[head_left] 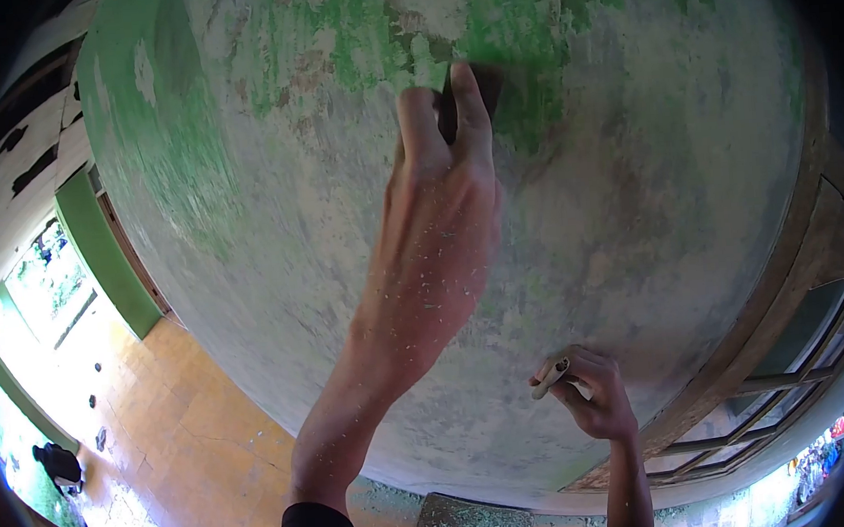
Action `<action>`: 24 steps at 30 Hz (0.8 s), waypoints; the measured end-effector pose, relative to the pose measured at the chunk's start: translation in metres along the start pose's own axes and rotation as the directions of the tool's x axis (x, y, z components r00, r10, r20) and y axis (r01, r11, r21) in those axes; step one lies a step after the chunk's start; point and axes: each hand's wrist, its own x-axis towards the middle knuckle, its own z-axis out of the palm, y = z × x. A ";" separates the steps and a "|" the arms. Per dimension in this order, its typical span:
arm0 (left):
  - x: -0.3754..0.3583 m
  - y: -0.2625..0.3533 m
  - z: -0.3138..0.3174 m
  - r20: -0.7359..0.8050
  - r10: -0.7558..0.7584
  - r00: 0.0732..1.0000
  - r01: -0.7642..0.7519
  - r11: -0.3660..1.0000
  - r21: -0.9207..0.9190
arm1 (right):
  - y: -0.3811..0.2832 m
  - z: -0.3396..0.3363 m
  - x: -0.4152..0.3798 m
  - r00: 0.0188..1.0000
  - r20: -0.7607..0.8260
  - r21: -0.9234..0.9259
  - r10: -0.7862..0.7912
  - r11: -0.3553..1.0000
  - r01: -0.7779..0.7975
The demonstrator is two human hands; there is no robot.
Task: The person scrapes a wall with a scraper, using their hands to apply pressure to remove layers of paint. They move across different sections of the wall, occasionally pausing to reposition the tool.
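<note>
My left hand [437, 199] reaches up the wall, its fingers closed round a dark flat scraper [496, 92] pressed to the surface near patches of green paint [523, 21]. Pale flecks cover the back of this hand and the forearm. The wall [273, 235] shows bare grey plaster lower down, with green paint left at the top and upper left. Lower right, my right hand [592, 389] is held in front of the wall, fingers curled round a small pale object with a dark hollow end [550, 377].
A wooden window frame [744, 388] with panes runs along the right. Orange floor tiles [198, 426] lie at lower left, with a green pillar [108, 256] beyond. A black object [59, 465] stands at far left. Paint flakes lie on a slab [469, 520] below.
</note>
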 end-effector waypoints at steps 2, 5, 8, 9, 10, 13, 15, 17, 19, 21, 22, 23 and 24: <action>0.006 0.000 -0.004 -0.030 -0.012 0.999 0.012 1.000 0.005 | 0.001 0.001 0.000 1.000 -0.005 0.021 0.001 1.000 -0.001; 0.010 0.005 -0.005 0.019 -0.094 0.995 0.094 0.995 0.030 | -0.003 0.000 0.001 1.000 0.004 0.016 0.024 1.000 -0.024; 0.011 0.011 -0.006 0.057 -0.128 0.990 0.130 0.991 -0.036 | -0.005 0.001 0.002 1.000 -0.005 0.015 0.023 1.000 -0.023; 0.012 0.014 -0.008 0.077 -0.149 0.986 0.150 0.989 -0.005 | -0.005 0.001 0.002 1.000 -0.004 0.014 0.023 1.000 -0.023; 0.012 0.016 -0.008 0.097 -0.171 0.981 0.169 0.985 0.026 | -0.005 0.001 0.002 1.000 -0.006 -0.001 0.018 1.000 -0.018; 0.019 0.018 -0.003 0.006 -0.041 0.999 0.041 0.997 0.067 | -0.004 0.002 0.002 1.000 -0.016 -0.008 0.022 1.000 -0.022; 0.024 0.019 -0.006 0.014 -0.051 0.999 0.049 0.996 0.078 | -0.005 0.003 0.001 0.999 -0.025 -0.002 0.030 1.000 -0.030; 0.025 0.024 -0.010 0.016 -0.056 0.998 0.054 0.995 0.088 | -0.007 0.001 0.001 0.999 -0.019 -0.033 0.028 0.999 -0.029; 0.016 0.030 -0.015 0.121 -0.224 0.967 0.214 0.973 0.089 | -0.004 0.001 0.000 1.000 -0.019 -0.034 0.024 0.999 -0.025; 0.017 0.031 -0.014 0.091 -0.216 0.972 0.210 0.975 0.074 | -0.003 0.000 0.000 0.999 -0.025 -0.043 0.022 0.999 -0.023; 0.018 0.030 -0.014 0.062 -0.208 0.976 0.205 0.977 0.058 | -0.005 -0.001 0.001 1.000 -0.019 -0.041 0.022 0.999 -0.023; 0.020 0.030 -0.014 0.061 -0.211 0.976 0.207 0.977 0.056 | -0.006 -0.001 0.001 1.000 -0.011 -0.035 0.027 0.999 -0.027; 0.024 0.029 -0.014 0.034 -0.188 0.982 0.187 0.981 0.047 | -0.006 -0.001 0.000 1.000 -0.009 -0.036 0.028 0.999 -0.029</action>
